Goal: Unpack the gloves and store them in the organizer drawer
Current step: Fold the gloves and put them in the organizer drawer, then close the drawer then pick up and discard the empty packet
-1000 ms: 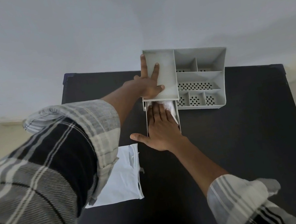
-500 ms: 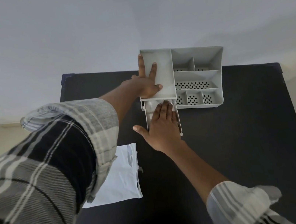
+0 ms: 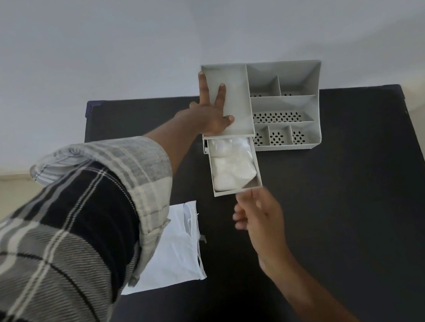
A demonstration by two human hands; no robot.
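Observation:
A grey organizer (image 3: 306, 107) stands at the far side of the black table. Its drawer (image 3: 238, 190) is pulled out toward me, and the white gloves (image 3: 231, 163) lie bunched inside it. My left hand (image 3: 212, 113) rests flat on the organizer's left compartment with fingers spread, holding it steady. My right hand (image 3: 262, 217) hovers just in front of the drawer's front edge, fingers loosely curled and blurred, holding nothing.
A white plastic bag (image 3: 175, 250) lies flat on the black table (image 3: 352, 208), left of my right hand and partly under my left sleeve. The organizer's perforated compartments are to the right of the drawer. A pale wall stands behind the table.
My right hand has lifted off the gloves and drawn back toward me, out of the drawer. The gloves now lie uncovered in the drawer. My left hand stays on the organizer.

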